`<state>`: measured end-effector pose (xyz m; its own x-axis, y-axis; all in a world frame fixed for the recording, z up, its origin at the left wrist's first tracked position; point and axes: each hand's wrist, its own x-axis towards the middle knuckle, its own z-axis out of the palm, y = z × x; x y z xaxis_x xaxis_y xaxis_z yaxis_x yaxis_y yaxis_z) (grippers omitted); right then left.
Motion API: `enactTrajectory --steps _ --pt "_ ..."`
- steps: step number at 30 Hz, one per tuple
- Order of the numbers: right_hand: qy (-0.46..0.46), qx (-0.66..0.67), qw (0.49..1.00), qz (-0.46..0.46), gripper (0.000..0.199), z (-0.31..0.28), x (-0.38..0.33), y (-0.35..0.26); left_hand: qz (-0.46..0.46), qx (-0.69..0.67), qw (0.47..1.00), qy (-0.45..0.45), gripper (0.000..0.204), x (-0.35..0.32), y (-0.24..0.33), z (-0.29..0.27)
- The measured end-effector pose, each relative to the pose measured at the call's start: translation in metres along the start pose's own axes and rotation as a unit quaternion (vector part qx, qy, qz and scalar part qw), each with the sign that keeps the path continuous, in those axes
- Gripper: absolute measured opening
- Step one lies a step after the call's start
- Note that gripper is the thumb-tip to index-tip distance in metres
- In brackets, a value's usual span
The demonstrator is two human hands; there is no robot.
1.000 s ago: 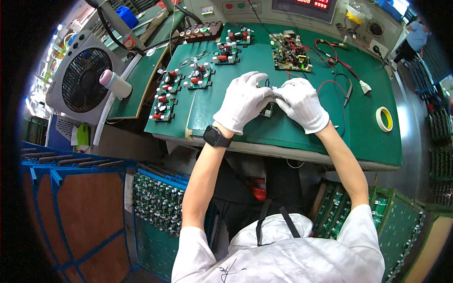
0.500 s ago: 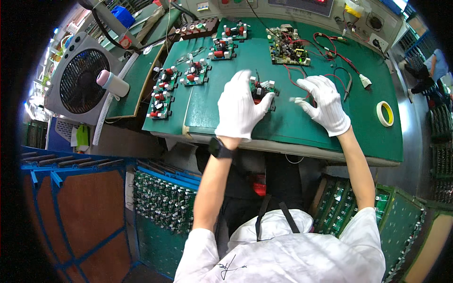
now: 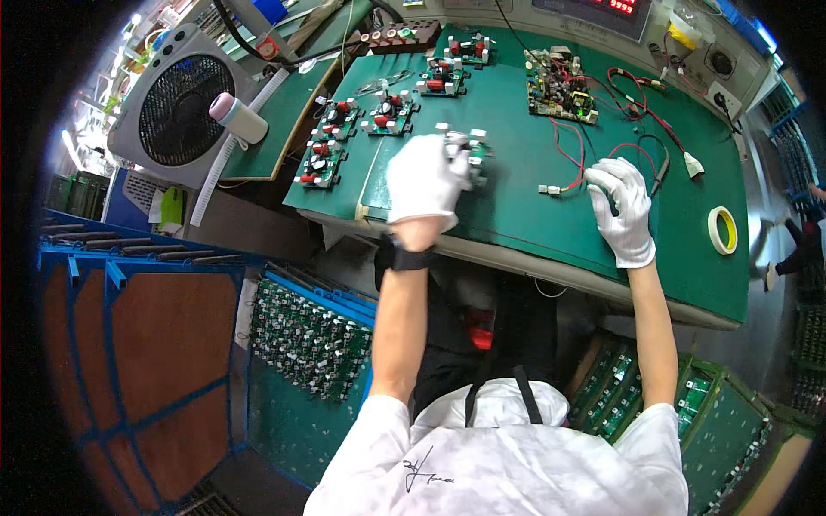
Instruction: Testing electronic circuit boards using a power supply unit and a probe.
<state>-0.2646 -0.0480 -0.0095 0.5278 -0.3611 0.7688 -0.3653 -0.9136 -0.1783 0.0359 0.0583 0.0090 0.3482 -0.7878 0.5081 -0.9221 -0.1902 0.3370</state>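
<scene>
My left hand (image 3: 420,179), in a white glove, is closed on the edge of a small circuit board (image 3: 476,155). The board is smeared by motion, and the palm and fingers partly cover it. To the right, my right hand (image 3: 621,206), also gloved, has loosely bent fingers, with a gap between them and the thumb and nothing held. Just left of it a small white connector (image 3: 549,190) on red wires lies on the green mat (image 3: 516,219). Behind stands a larger, densely filled circuit board (image 3: 561,90), with red wires running to it.
Several small boards with red parts, such as this board (image 3: 389,114), lie at the left. A tape roll (image 3: 723,230) is near the right edge. A fan (image 3: 185,99) and a pink-capped bottle (image 3: 239,118) stand far left. Racks of boards (image 3: 305,340) flank me below the table.
My left hand has closed on the small board and shifted it. My right hand has drawn away from the connector, which now lies on the mat. The whole view has shifted slightly.
</scene>
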Motion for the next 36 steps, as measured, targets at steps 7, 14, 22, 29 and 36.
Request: enactTrajectory --steps 7,14,22,29,36 --pt "0.028 0.016 0.999 0.029 0.02 0.008 -0.001 0.001 -0.084 0.164 0.98 -0.072 0.05 0.007 -0.102 -0.039" --pt "0.036 0.017 0.999 0.035 0.019 0.012 -0.001 -0.005 -0.108 0.162 0.973 -0.121 0.044 0.015 -0.128 -0.041" --pt "0.053 -0.117 0.982 0.138 0.014 -0.037 -0.043 -0.031 0.069 0.001 0.997 0.046 0.027 -0.009 -0.014 -0.065" --pt "0.039 -0.211 0.966 0.147 0.02 -0.154 -0.139 -0.095 0.233 0.093 0.958 -0.14 0.034 -0.01 -0.028 0.025" --pt "-0.043 -0.544 0.732 0.408 0.02 -0.38 -0.241 -0.175 0.316 0.058 0.946 -0.036 0.025 -0.031 -0.001 0.009"
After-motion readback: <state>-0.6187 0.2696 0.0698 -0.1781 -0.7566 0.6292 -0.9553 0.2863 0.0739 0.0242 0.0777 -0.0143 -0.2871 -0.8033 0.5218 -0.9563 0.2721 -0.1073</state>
